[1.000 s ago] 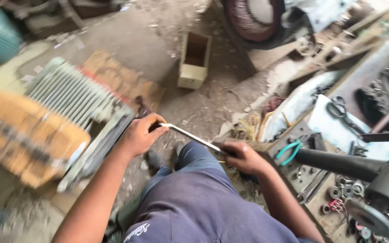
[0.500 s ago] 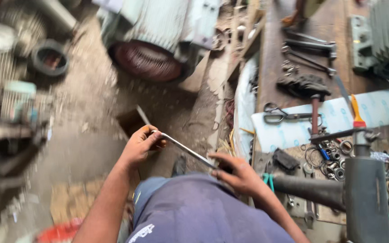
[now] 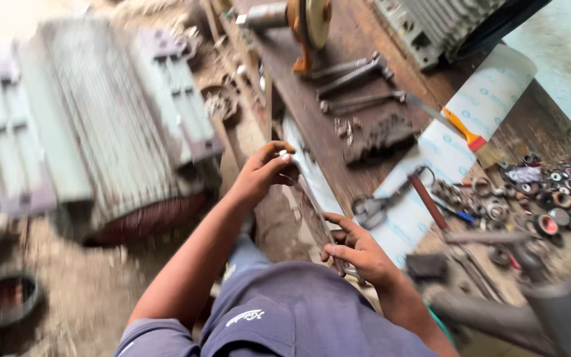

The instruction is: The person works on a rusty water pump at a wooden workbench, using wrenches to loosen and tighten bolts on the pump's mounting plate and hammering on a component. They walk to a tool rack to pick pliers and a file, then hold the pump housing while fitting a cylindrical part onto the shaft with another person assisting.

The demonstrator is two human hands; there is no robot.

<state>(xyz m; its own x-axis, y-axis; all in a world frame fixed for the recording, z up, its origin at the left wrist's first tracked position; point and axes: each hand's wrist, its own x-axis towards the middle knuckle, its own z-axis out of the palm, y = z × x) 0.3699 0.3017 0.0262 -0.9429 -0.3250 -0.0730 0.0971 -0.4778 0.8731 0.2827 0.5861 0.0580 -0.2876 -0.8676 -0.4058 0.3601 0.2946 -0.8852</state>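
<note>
A thin metal rod point(image 3: 312, 205), slanted, gripped at both ends.

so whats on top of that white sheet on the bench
A pair of dark metal scissors, a brown-handled tool and an orange-handled blade lie on the white paper sheet. The bench surface beneath the sheet is covered.

Not much room here tbh. A narrow gap is left between the big finned motor housing point(image 3: 100, 125) on the left and the cluttered workbench point(image 3: 345, 73) on the right. Far-side bench space is blocked by wrenches point(image 3: 351, 73), bearings point(image 3: 550, 192) crowd the right.
</note>
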